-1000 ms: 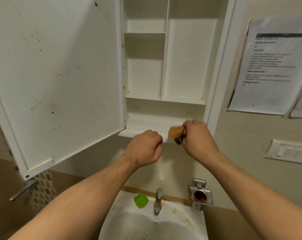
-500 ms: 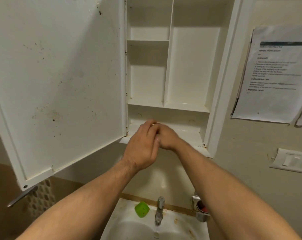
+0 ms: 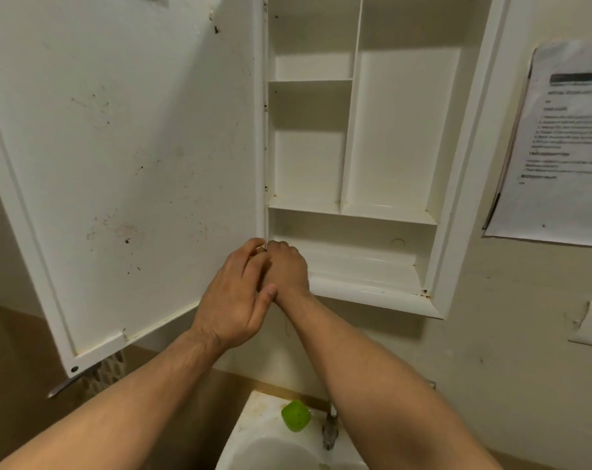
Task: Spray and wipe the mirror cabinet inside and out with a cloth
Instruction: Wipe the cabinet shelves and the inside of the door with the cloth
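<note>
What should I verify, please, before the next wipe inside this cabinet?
1. Cabinet door swung open: ok.
2. Cloth in hand: cannot tell; the left hand covers the right hand at the bottom shelf, by the hinge.
3. Spray bottle nearby: cannot tell; none in view.
4. Door's inner face clean: not ok; dark specks and stains show.
5. Upper compartments free of items: ok; none visible.
</note>
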A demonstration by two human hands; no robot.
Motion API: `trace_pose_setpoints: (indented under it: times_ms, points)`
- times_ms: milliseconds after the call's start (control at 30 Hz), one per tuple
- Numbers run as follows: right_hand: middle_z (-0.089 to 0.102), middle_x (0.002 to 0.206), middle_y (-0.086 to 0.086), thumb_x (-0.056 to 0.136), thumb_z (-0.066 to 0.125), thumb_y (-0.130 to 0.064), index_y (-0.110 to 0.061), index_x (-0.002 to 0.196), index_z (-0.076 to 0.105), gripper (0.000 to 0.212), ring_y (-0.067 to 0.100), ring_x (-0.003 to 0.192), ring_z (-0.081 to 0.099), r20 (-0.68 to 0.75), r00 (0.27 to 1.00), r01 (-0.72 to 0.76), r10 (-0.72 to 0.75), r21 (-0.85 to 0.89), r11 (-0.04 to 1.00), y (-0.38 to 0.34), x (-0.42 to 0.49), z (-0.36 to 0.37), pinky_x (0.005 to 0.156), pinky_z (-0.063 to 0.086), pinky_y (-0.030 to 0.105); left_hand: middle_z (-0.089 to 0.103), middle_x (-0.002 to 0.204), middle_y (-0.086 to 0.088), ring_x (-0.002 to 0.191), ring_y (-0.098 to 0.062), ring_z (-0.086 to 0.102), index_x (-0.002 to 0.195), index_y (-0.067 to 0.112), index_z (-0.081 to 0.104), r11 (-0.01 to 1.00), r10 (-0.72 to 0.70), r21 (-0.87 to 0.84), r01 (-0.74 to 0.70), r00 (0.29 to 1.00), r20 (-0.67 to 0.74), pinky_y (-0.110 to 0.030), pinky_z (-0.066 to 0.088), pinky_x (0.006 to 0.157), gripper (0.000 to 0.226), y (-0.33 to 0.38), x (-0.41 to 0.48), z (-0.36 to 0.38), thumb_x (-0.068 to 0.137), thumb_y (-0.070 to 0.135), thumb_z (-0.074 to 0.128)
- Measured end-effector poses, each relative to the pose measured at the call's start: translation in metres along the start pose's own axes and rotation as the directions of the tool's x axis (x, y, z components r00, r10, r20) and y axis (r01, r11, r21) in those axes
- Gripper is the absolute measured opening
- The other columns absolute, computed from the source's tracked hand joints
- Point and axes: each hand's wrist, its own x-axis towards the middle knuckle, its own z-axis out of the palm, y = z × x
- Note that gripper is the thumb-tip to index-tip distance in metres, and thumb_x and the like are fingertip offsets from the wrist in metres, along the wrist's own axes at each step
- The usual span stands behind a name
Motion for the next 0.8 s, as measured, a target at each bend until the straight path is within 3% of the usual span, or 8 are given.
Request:
trace_pose_setpoints:
  times_ms: [133,200,267,333,400,500,667,800]
  points:
    - [0.065,0.115,-0.001,0.097,0.057,-0.025,-0.021,0.119,0.064,0.023,0.016,0.108,0.058,-0.118,0.960,0.248,-0.253,-0.056,0.967,0.022,-0.037,0.005,0.108,0.046,0.039,0.040,0.155,-0.013,0.136,-0.029,0.046,0.137,0.007,0.052,0.999,-0.013,-0.036,0.013,1.000,0.014,-0.044,0.045,0.109,0.057,0.011,0.008,0.007,0.100,0.047,0.037]
    - [0.063,0.129,0.002,0.085,0.073,-0.021,-0.019,0.130,0.062,0.046,0.017,0.121,0.055,-0.044,0.942,0.331,-0.333,-0.041,0.943,0.040,-0.060,-0.001,0.119,0.038,0.041,0.040,0.155,-0.011,0.137,-0.028,0.046,0.138,0.007,0.053,0.998,0.003,-0.065,-0.001,0.999,0.034,-0.046,0.045,0.110,0.057,0.022,0.014,0.018,0.101,0.047,0.038]
    - [0.063,0.126,0.001,0.069,0.079,-0.015,-0.018,0.127,0.064,0.059,0.017,0.117,0.054,-0.009,0.943,0.331,-0.332,-0.020,0.943,0.062,-0.076,-0.018,0.113,0.042,0.043,0.040,0.156,-0.011,0.138,-0.027,0.044,0.139,0.006,0.053,0.995,0.017,-0.101,-0.012,0.998,0.055,-0.047,0.044,0.112,0.057,0.034,0.019,0.030,0.101,0.047,0.038]
    - [0.064,0.130,-0.002,0.073,0.072,-0.016,-0.021,0.124,0.065,0.052,0.018,0.120,0.054,0.011,0.943,0.332,-0.333,-0.118,0.936,0.084,-0.089,-0.042,0.105,0.044,0.043,0.039,0.155,-0.010,0.138,-0.026,0.042,0.138,0.006,0.053,0.990,0.038,-0.138,-0.030,0.998,0.058,-0.046,0.043,0.112,0.056,0.044,0.025,0.040,0.100,0.046,0.039]
    - [0.062,0.138,-0.004,0.083,0.065,-0.021,-0.024,0.127,0.062,0.045,0.021,0.126,0.053,0.027,0.949,0.308,-0.313,-0.279,0.910,0.107,-0.105,-0.066,0.101,0.041,0.042,0.040,0.154,-0.011,0.137,-0.027,0.043,0.136,0.005,0.054,0.985,0.063,-0.162,-0.052,0.996,0.060,-0.045,0.043,0.110,0.055,0.053,0.030,0.048,0.101,0.045,0.039]
    - [0.068,0.119,-0.002,0.082,0.058,-0.024,-0.025,0.114,0.060,0.032,0.025,0.107,0.060,0.017,0.964,0.237,-0.264,-0.504,0.831,0.152,-0.140,-0.102,0.089,0.036,0.041,0.041,0.153,-0.014,0.136,-0.030,0.043,0.136,0.004,0.054,0.980,0.109,-0.172,-0.096,0.991,0.071,-0.047,0.043,0.109,0.052,0.068,0.035,0.059,0.102,0.042,0.040]
    - [0.065,0.117,0.016,0.094,0.047,-0.026,0.000,0.135,0.054,0.048,0.032,0.106,0.058,0.153,0.984,0.179,-0.093,-0.868,0.464,0.166,-0.177,-0.129,0.084,0.042,0.041,0.040,0.154,-0.014,0.138,-0.029,0.042,0.137,0.005,0.054,0.969,0.152,-0.209,-0.131,0.985,0.087,-0.046,0.041,0.110,0.045,0.098,0.040,0.075,0.104,0.036,0.048]
    - [0.059,0.131,0.017,0.100,0.046,-0.028,-0.005,0.136,0.048,0.043,0.032,0.115,0.054,0.047,0.992,-0.037,0.121,-0.790,0.612,0.137,-0.169,-0.117,0.083,0.046,0.038,0.041,0.154,-0.014,0.138,-0.028,0.041,0.136,0.005,0.054,0.950,0.230,-0.237,-0.204,0.969,0.088,-0.044,0.041,0.110,0.045,0.113,0.035,0.083,0.103,0.035,0.050]
